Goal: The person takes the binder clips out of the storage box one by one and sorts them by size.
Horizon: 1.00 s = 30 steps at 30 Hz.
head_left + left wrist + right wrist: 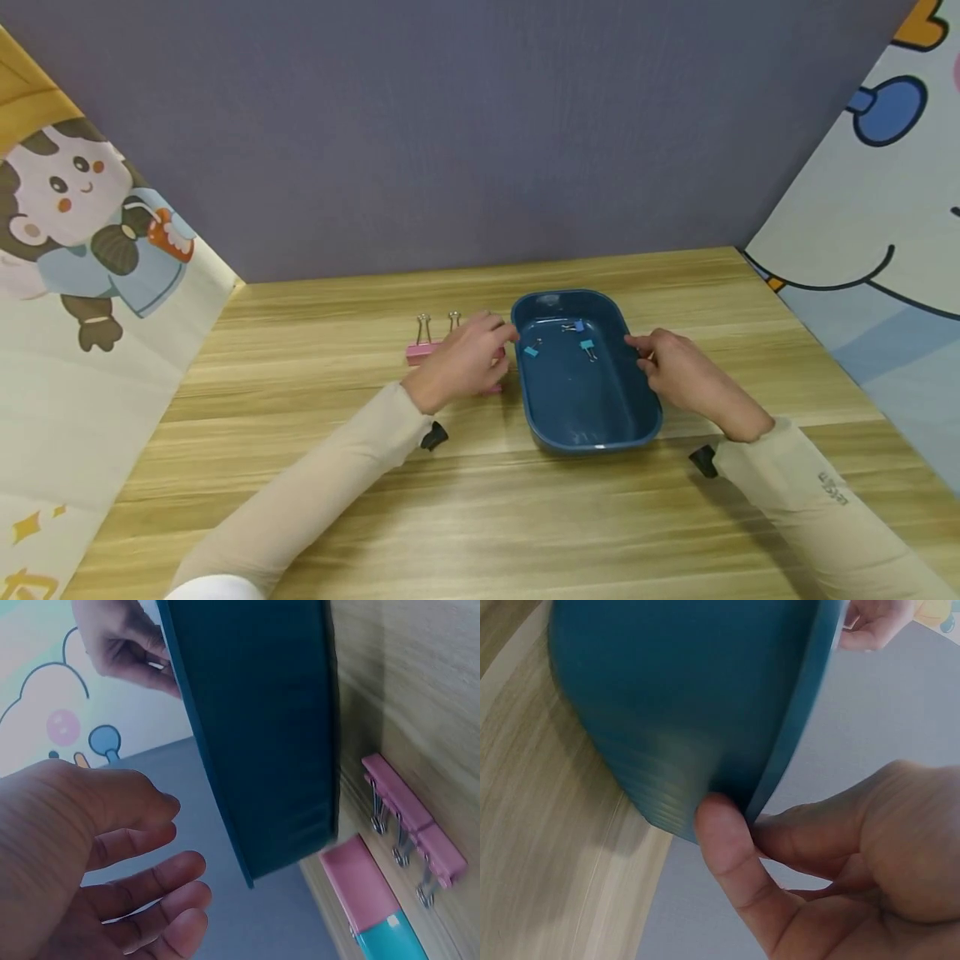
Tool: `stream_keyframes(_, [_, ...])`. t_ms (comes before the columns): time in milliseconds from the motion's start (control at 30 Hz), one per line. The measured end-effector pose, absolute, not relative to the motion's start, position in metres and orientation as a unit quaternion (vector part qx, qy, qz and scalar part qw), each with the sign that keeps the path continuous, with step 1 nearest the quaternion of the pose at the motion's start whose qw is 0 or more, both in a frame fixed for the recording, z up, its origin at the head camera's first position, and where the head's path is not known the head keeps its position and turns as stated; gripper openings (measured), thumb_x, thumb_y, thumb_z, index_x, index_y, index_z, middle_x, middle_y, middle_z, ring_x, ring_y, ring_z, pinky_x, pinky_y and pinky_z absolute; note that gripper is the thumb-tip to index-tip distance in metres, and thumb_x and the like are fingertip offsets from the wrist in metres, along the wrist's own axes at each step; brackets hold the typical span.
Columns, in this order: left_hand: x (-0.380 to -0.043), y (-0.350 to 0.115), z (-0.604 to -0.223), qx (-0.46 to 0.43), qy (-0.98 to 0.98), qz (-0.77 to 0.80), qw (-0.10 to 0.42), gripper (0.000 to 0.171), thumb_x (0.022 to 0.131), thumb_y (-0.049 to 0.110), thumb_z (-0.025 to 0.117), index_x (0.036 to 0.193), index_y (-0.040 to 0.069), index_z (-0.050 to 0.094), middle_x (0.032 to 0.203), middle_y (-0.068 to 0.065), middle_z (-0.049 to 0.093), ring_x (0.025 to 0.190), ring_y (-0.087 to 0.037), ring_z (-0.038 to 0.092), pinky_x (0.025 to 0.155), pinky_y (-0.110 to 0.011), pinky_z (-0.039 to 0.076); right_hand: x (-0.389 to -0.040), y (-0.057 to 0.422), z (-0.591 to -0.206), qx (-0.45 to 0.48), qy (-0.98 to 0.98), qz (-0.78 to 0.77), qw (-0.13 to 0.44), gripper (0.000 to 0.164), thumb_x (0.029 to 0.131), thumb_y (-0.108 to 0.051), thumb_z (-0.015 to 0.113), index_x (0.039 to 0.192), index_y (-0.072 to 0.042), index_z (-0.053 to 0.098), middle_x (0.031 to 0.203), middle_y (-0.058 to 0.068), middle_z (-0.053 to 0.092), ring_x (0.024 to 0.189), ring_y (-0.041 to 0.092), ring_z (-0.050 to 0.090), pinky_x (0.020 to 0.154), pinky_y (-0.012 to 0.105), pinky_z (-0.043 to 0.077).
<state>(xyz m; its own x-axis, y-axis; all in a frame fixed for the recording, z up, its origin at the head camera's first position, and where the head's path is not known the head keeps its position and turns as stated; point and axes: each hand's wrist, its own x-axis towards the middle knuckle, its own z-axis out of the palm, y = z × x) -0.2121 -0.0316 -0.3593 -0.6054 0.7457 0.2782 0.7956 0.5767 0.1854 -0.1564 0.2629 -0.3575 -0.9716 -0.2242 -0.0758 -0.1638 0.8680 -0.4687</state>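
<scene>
Stripy surface (525,525) below. Right hand (678,367) pinches the blue tub (585,408); left hand (467,354) is loose, empty. Hold the tub flat so the small clips (587,343) don't slide.

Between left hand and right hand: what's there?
The blue bin, holding three small binder clips, lies between the left hand and the right hand in the head view.

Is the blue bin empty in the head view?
No: three small binder clips lie inside the blue bin.
</scene>
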Motion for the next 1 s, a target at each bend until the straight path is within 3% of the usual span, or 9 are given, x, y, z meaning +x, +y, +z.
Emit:
stream_keyframes(200, [-0.214,-0.018,-0.363,-0.448,-0.883,-0.128,0.062,0.023,0.087,0.016,0.066,0.109,0.009,0.064,0.108,-0.005,0.061,0.098,-0.017,0.051,0.085,-0.027,0.045,-0.159,0.266,-0.362,-0.103,0.965,-0.233,0.065,0.041,0.089,0.01,0.05,0.129,0.015,0.047,0.09,0.017,0.053,0.068,0.021,0.048,0.054,0.029,0.041])
stream_keyframes(433, [-0.222,-0.002,-0.364,-0.445,-0.887,-0.11,0.053,0.025,0.087,0.017,0.067,0.111,0.011,0.064,0.105,-0.004,0.061,0.093,-0.018,0.049,0.081,-0.027,0.044,-0.163,0.268,-0.366,-0.107,0.965,-0.233,0.064,0.041,0.09,0.009,0.05,0.13,0.015,0.046,0.09,0.017,0.052,0.064,0.02,0.046,0.053,0.029,0.04])
stream_keyframes(633, [-0.232,0.013,-0.368,-0.446,-0.892,-0.052,0.06,0.027,0.085,0.018,0.07,0.11,0.009,0.067,0.101,-0.004,0.065,0.089,-0.019,0.051,0.081,-0.029,0.041,-0.166,0.271,-0.37,-0.109,0.964,-0.233,0.064,0.041,0.09,0.009,0.05,0.13,0.014,0.046,0.09,0.017,0.053,0.064,0.02,0.046,0.053,0.029,0.04])
stream_keyframes(1000, [-0.249,0.035,-0.371,-0.412,-0.911,-0.024,0.01,0.031,0.085,0.017,0.071,0.114,0.007,0.067,0.104,-0.006,0.063,0.092,-0.02,0.048,0.08,-0.029,0.043,-0.171,0.273,-0.377,-0.117,0.961,-0.242,0.062,0.04,0.09,0.009,0.05,0.13,0.015,0.046,0.094,0.019,0.054,0.064,0.019,0.046,0.054,0.029,0.04])
